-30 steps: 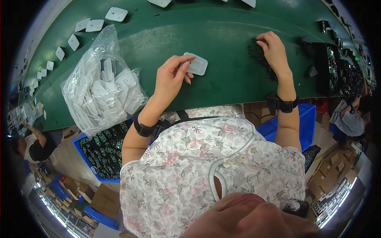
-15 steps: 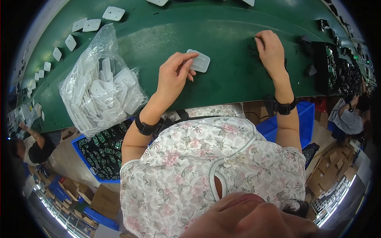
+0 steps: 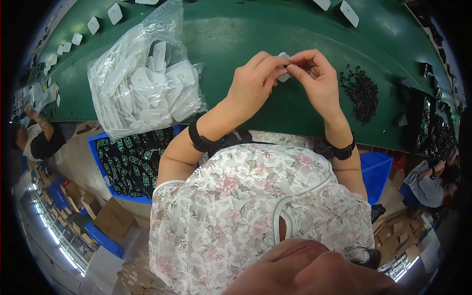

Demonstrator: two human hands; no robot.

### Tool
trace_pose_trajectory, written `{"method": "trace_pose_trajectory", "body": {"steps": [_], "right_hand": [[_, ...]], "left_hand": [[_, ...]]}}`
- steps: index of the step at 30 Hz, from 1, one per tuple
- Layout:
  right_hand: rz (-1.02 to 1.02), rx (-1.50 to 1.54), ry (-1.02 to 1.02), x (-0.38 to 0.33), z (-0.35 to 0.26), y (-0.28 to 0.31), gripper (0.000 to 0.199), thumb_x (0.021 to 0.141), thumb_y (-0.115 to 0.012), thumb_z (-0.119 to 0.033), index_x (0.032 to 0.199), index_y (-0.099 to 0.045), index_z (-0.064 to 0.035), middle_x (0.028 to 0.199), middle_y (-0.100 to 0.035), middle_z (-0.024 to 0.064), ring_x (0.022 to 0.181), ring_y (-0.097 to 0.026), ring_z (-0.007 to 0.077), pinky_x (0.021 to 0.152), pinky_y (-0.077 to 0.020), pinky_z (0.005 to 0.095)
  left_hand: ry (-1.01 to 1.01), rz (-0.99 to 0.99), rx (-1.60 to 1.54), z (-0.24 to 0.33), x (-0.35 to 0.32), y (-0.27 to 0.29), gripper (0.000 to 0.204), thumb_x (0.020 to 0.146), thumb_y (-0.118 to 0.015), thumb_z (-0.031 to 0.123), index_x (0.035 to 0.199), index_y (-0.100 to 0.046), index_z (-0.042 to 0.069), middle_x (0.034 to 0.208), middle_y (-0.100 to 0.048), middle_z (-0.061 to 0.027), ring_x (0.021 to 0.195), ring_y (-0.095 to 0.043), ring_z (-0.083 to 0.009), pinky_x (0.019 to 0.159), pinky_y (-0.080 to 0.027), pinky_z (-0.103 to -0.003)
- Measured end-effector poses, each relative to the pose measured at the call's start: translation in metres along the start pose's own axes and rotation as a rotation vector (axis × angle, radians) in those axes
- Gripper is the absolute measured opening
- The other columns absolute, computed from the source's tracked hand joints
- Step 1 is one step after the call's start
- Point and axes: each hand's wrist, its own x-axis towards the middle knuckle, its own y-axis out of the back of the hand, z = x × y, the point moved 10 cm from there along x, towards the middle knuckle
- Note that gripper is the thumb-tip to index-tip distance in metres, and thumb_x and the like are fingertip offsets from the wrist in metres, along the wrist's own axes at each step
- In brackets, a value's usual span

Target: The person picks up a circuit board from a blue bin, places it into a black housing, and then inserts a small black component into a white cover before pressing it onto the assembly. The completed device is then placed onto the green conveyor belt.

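Note:
Over the green table, my left hand (image 3: 253, 81) is closed on a white plastic cover (image 3: 283, 77), a flat piece with rounded corners that its fingers mostly hide. My right hand (image 3: 318, 81) meets it from the right, thumb and forefinger pinched against the cover. A tiny dark spot at those fingertips looks like a small black part, though its shape is too small to make out. Right of my right hand lies a loose heap of small black parts (image 3: 363, 96). On the left, a clear plastic bag (image 3: 147, 83) bulges with more white covers.
Several white covers (image 3: 115, 14) are spaced along the far side of the green table (image 3: 236, 29). A blue bin (image 3: 142, 199) of green circuit boards stands below the front edge at left, another blue bin (image 3: 376, 172) at right. Dark parts (image 3: 432, 128) crowd the right end.
My right hand has left the heap of black parts and come over to my left hand. The white cover, held flatter before, is now tilted between both hands. The whole view has shifted.

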Motion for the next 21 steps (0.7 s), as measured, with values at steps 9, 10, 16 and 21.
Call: {"method": "trace_pose_trajectory", "body": {"steps": [9,10,16,21], "right_hand": [[0.011,-0.225,-0.004,-0.003,-0.006,0.001,0.011,0.086,-0.065,-0.002,0.096,-0.061,0.0015,0.092,-0.06,0.0014,0.082,-0.056,0.008,0.075,-0.0444,0.0199],[0.013,-0.224,-0.007,-0.002,-0.006,0.001,0.011,0.086,-0.065,-0.002,0.096,-0.061,0.0015,0.092,-0.06,0.0014,0.082,-0.056,0.008,0.075,-0.0444,0.0199],[0.084,-0.288,-0.036,-0.002,-0.009,0.003,0.007,0.085,-0.066,-0.004,0.089,-0.061,-0.0003,0.082,-0.055,-0.0019,0.073,-0.047,0.0043,0.066,-0.037,0.0178],[0.098,-0.295,0.028,-0.003,-0.007,-0.001,0.006,0.084,-0.066,-0.004,0.085,-0.06,-0.0018,0.076,-0.052,-0.004,0.069,-0.044,0.0033,0.061,-0.034,0.0177]], "left_hand": [[0.05,0.028,-0.052,-0.009,-0.002,0.007,0.007,0.087,-0.059,-0.004,0.093,-0.062,-0.001,0.081,-0.059,-0.0074,0.06,-0.062,-0.0121,0.047,-0.047,-0.022],[0.056,0.017,-0.076,-0.01,-0.002,0.006,0.007,0.088,-0.058,-0.004,0.094,-0.061,-0.002,0.081,-0.059,-0.0073,0.062,-0.063,-0.0123,0.047,-0.048,-0.022],[0.396,0.148,-0.656,-0.045,-0.012,-0.004,0.016,0.09,-0.053,-0.004,0.106,-0.054,-0.005,0.088,-0.059,-0.0095,0.077,-0.067,-0.0179,0.067,-0.057,-0.026],[0.481,-0.017,-0.694,-0.049,-0.017,-0.017,0.015,0.092,-0.052,-0.002,0.106,-0.051,-0.007,0.094,-0.059,-0.0096,0.086,-0.067,-0.0197,0.079,-0.056,-0.027]]}}
